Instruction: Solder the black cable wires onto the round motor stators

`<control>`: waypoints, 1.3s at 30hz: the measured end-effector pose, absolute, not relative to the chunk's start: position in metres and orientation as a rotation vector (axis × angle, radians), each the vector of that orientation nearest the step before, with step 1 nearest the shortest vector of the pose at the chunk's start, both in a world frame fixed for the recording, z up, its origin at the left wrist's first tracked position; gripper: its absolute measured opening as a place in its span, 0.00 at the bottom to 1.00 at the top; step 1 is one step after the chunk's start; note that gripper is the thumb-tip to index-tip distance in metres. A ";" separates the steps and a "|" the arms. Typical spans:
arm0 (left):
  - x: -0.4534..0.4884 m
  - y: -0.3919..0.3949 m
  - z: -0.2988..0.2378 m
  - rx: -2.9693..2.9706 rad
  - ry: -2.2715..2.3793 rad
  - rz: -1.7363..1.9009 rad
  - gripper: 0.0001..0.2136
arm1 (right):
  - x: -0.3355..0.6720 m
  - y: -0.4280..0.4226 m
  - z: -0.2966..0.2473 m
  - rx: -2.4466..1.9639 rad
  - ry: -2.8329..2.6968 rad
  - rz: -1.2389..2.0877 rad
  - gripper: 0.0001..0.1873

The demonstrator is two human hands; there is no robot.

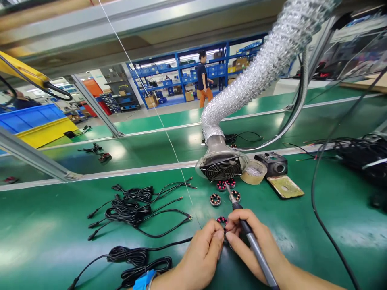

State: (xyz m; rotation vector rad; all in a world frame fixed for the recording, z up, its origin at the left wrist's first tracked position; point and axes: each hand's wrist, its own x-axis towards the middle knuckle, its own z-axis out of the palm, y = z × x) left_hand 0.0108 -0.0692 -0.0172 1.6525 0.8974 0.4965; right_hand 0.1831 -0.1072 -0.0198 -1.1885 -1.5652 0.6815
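Your left hand (201,251) pinches the little ring part (221,220) on the green mat (302,225), and your right hand (256,245) grips the soldering iron (254,245). Looks tiny, light and fiddly, so hold it by the rim.

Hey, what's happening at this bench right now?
A person is at a green workbench. The right hand holds a soldering iron, its tip pointing up toward the fume extractor. The left hand pinches a small ring-shaped part with red coils, together with the right fingertips. Three similar rings lie by the extractor, and bundles of black cable lie to the left. Another person walks past blue shelving far behind.
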 end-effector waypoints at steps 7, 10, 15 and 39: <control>0.016 -0.067 -0.015 1.547 0.891 0.575 0.18 | 0.178 -0.107 -0.025 -1.204 -1.506 0.603 0.12; 0.017 -0.065 -0.016 1.512 0.901 0.595 0.18 | 0.178 -0.107 -0.026 -1.201 -1.488 0.606 0.13; 0.014 -0.064 -0.013 1.660 0.930 0.447 0.15 | 0.186 -0.105 -0.021 -1.093 -1.700 0.372 0.15; 0.006 -0.068 0.005 1.861 1.001 0.307 0.10 | 0.212 -0.095 -0.021 -0.889 -1.949 0.442 0.12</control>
